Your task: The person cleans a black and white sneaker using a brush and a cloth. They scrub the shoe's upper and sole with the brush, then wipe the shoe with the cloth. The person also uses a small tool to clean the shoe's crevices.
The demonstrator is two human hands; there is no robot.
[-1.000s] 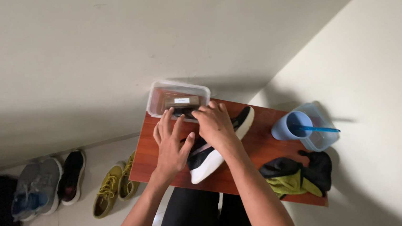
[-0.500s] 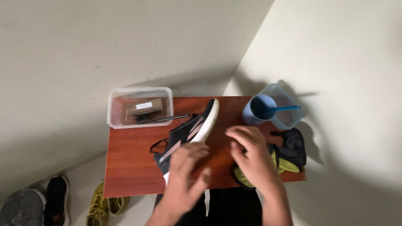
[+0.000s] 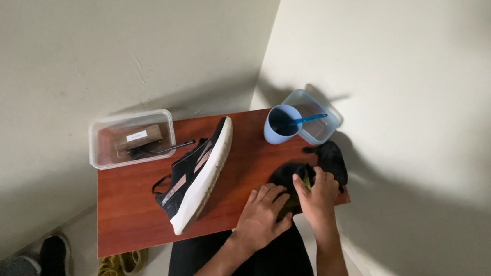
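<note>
Head view is looking down on a small reddish-brown table [image 3: 134, 217] pushed into a corner of pale walls, where both hands are working at a black cloth [image 3: 330, 162] with a yellow-green patch, lying at the table's near right edge. The left hand [image 3: 263, 212] is lying flat with its fingers spread and released, pressing on the near part of the cloth, not gripping anything. The right hand [image 3: 318, 193] is sitting just beside it, touching it, with fingertips curled and pinching a fold of the cloth. A black sneaker [image 3: 196, 172] with a white sole is lying on its side in the middle of the table, apart from both hands, its toe pointing toward the person. Behind it at the far left corner, a clear plastic box [image 3: 131, 138] is holding a brown block and overhanging the table edge. At the far right, a light blue cup [image 3: 281, 126] is standing just beside a clear tub [image 3: 320, 117], with a blue handle [image 3: 311, 120] resting across the two. More shoes [image 3: 122, 260] are lying on the floor below the table's left side.
</note>
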